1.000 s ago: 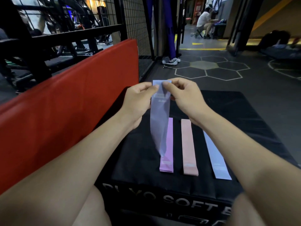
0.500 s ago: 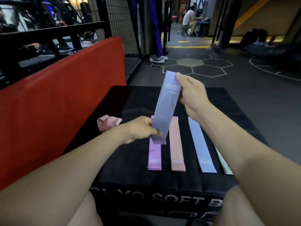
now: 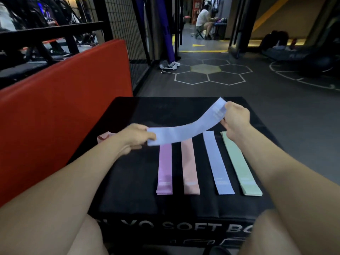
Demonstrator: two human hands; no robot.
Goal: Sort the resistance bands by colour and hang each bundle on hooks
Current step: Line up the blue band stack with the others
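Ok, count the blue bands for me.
2. One blue band is held in the air between the left hand and right hand; the other lies flat on the black box, third in the row.

Left hand (image 3: pixel 135 137): fingers pinching near end of blue band (image 3: pixel 185 128). Right hand (image 3: pixel 236 120): fingers pinching its far end; both forearms extended.

The black plyo box (image 3: pixel 128 181) top lies bare left of the purple band (image 3: pixel 164 170) and along its far edge. Narrow black lanes separate the purple, peach band (image 3: pixel 190 168), blue band (image 3: pixel 219 164) and green band (image 3: pixel 239 164). The red pad (image 3: pixel 64 107) walls off the left side; a crumpled pink band (image 3: pixel 104 137) sits beside it.
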